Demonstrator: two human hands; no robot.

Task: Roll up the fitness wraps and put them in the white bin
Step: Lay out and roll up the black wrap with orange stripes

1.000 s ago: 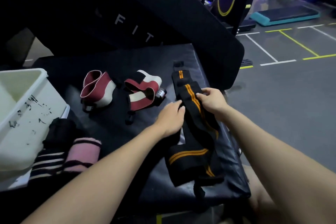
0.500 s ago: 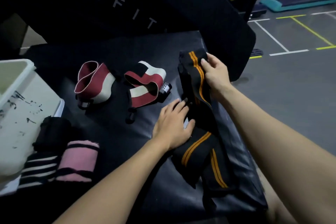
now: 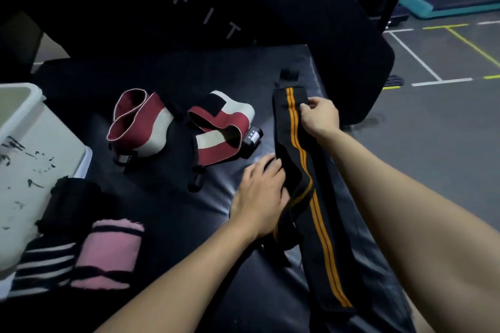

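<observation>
Your right hand (image 3: 320, 116): fingers curled, pinching the far end of the black wrap (image 3: 297, 159) at its right edge, just below the top fold.

Your left hand (image 3: 261, 194): lies on the wrap's middle, fingers bent over its left edge where the fabric twists; whether they clamp it or only press it flat cannot be told.

Black wrap: a long black band with two orange stripes along its length. It runs from the far end under your right hand, between both hands, toward you and off the near right of the black pad (image 3: 167, 197). Unrolled; one twist beside the left hand. Its near end is cut off by your right forearm and the dim lower edge. A small black tab (image 3: 289, 74) lies just beyond the far end; whether it is attached is unclear.

Left of the hands, on the pad: two red-and-white wraps (image 3: 139, 123) (image 3: 221, 130), loosely looped, apart from each other.

Nearer left: a pink roll (image 3: 107, 253), a black-and-white striped roll (image 3: 44, 267) touching it, and a dark bundle (image 3: 73, 203) behind them, detail lost in shadow.

Far left: the white bin (image 3: 32, 159), cut off by the frame edge, with black marks on its side; its inside is hardly visible.
</observation>
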